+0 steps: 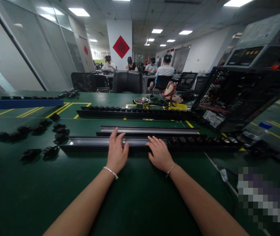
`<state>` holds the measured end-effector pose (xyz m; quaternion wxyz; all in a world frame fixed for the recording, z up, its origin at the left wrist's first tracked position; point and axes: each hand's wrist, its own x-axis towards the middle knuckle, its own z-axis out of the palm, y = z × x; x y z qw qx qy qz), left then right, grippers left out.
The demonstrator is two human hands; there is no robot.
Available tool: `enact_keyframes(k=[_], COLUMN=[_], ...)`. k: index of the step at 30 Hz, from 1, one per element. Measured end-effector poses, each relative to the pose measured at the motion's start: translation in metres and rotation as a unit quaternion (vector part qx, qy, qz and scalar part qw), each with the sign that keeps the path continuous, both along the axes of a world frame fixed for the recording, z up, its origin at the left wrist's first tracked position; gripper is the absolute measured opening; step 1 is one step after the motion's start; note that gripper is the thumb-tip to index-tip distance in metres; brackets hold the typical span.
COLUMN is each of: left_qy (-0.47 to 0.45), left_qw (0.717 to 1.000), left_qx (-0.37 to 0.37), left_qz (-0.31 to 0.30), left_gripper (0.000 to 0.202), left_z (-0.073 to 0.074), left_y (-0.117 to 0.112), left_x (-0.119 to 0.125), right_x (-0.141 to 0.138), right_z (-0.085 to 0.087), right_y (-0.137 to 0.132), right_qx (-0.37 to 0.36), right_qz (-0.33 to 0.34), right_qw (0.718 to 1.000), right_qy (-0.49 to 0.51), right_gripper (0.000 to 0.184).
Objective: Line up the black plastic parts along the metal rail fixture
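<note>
A long black channel [88, 143] with a shiny inner strip lies crosswise in front of me. Several small dark parts [199, 140] sit in a row along its right stretch. My left hand [117, 150] rests over the bare middle of this channel, thumb and fingers apart. To its right, my right hand [161, 153] lies palm down at the channel's near edge, fingers stretched out by the row's left end. Neither hand shows anything in its grasp. Just behind lies a second shiny channel [152, 130]. Further back, another black channel [135, 113] carries a row of small dark parts.
Several loose black parts [62, 134] are scattered on the green table [130, 203] at left, near a blue rail [21, 104]. A metal dish [141, 100] and yellow tray [178, 107] stand at the back. An opened computer case [228, 98] towers at right. People sit beyond.
</note>
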<state>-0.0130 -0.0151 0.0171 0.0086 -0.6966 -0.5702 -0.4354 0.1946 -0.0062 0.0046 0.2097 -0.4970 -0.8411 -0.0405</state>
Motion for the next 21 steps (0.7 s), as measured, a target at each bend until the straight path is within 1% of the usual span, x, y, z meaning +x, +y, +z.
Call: enact_keyframes(k=[1, 3, 4, 6, 8, 10, 12, 15, 17, 19, 21], left_qy=[0.024, 0.090, 0.125, 0.177, 0.202, 0.209, 0.208, 0.206, 0.209, 0.213, 0.214], left_qw=[0.998, 0.986, 0.978, 0.964, 0.958, 0.957, 0.957, 0.958, 0.957, 0.957, 0.957], left_qx=[-0.024, -0.064, -0.077, -0.095, -0.104, -0.106, -0.103, -0.097, -0.096, -0.096, -0.094], left_qz=[-0.046, -0.124, -0.149, -0.173, -0.176, -0.173, -0.171, -0.175, -0.176, -0.175, -0.173], left_gripper=[0.042, 0.047, 0.048, 0.050, 0.051, 0.051, 0.051, 0.051, 0.051, 0.052, 0.053], left_z=[-0.005, -0.013, -0.016, -0.020, -0.020, -0.019, -0.017, -0.017, -0.017, -0.017, -0.017], left_y=[-0.004, -0.009, -0.010, -0.010, -0.009, -0.009, -0.008, -0.008, -0.008, -0.008, -0.008], left_x=[0.010, 0.021, 0.022, 0.020, 0.016, 0.013, 0.013, 0.013, 0.013, 0.013, 0.013], right_x=[0.000, 0.001, 0.001, 0.003, 0.006, 0.011, 0.016, 0.024, 0.029, 0.032, 0.034], right_z=[0.000, 0.000, 0.001, 0.003, 0.006, 0.009, 0.011, 0.011, 0.009, 0.007, 0.006], right_y=[0.000, 0.001, 0.001, 0.002, 0.002, 0.003, 0.004, 0.006, 0.008, 0.009, 0.010], right_qx=[0.001, 0.001, 0.001, 0.013, 0.049, 0.101, 0.135, 0.144, 0.142, 0.137, 0.136], right_qz=[0.001, 0.004, 0.004, -0.003, -0.031, -0.087, -0.148, -0.220, -0.252, -0.266, -0.265], right_qw=[1.000, 1.000, 1.000, 0.999, 0.996, 0.986, 0.974, 0.960, 0.953, 0.951, 0.951], right_qy=[0.001, 0.008, 0.017, 0.043, 0.071, 0.096, 0.109, 0.099, 0.089, 0.081, 0.078], right_gripper=[0.036, 0.039, 0.039, 0.038, 0.034, 0.032, 0.034, 0.035, 0.034, 0.033, 0.032])
